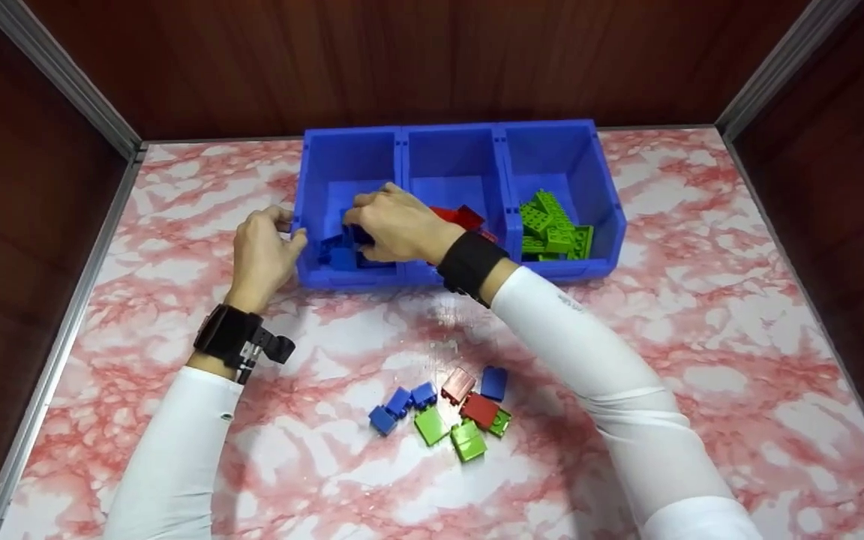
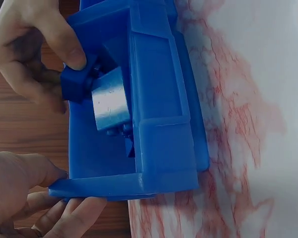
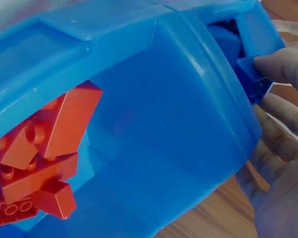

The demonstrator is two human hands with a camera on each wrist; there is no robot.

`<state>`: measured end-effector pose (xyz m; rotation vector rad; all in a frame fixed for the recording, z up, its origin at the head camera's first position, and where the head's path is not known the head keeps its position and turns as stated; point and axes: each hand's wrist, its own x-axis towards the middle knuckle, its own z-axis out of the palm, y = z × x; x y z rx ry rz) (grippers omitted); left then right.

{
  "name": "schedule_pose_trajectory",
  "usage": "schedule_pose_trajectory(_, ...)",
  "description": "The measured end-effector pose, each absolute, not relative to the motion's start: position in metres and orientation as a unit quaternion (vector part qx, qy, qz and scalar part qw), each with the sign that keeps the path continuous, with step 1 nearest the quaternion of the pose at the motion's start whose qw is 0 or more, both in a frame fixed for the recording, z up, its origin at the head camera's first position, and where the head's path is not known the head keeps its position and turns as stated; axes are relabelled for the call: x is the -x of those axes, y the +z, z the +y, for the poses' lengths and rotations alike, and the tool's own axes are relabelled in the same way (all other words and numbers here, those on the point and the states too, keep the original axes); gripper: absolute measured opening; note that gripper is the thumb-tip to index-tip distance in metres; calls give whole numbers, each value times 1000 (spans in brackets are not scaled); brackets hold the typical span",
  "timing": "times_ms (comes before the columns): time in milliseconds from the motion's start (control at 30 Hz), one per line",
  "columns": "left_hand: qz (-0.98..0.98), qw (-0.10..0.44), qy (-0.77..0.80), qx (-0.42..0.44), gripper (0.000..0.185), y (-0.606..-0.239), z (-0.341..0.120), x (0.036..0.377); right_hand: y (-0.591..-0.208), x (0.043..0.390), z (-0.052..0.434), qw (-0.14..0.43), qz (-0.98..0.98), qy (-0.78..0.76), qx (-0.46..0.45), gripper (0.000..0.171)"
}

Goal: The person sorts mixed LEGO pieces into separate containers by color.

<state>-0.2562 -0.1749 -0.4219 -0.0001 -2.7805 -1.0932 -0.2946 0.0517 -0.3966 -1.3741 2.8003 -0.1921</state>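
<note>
A blue three-compartment bin (image 1: 586, 150) stands at the back of the pink marbled table (image 1: 717, 315). My right hand (image 1: 361, 221) reaches into its left compartment and pinches a blue brick (image 2: 74, 84), also seen as a blue brick (image 3: 253, 82) between the fingertips (image 3: 280, 64), just above other blue bricks (image 1: 342, 256). My left hand (image 1: 286, 229) grips the bin's left wall at the front corner, with fingers (image 2: 74, 213) under the edge. Red bricks (image 3: 39, 148) lie in the middle compartment, and green bricks (image 1: 552, 225) in the right one.
A loose pile of small bricks lies on the table near me: blue ones (image 1: 400, 403), a red one (image 1: 480, 409), green ones (image 1: 468, 441). Wooden walls with metal corner posts (image 1: 57, 71) enclose the table on three sides.
</note>
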Motion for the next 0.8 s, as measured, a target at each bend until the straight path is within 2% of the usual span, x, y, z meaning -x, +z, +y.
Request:
schedule_pose_trajectory(200, -928, 71, -366, -5, 32, -422, -176, 255, -386, 281, 61, -15, 889, -72, 453, 49)
schedule_pose_trajectory(500, -927, 72, -367, -1, 32, -421, -174, 255, -367, 240, 95, -24, 858, -112, 500, 43)
schedule_pose_trajectory(667, -928, 74, -366, 1, 32, -421, -174, 255, -372, 213, 117, -11, 841, -116, 529, 41)
schedule_pose_trajectory(800, -929, 81, -361, 6, 33, -422, -174, 255, -385, 194, 134, 29, 840, -116, 530, 43)
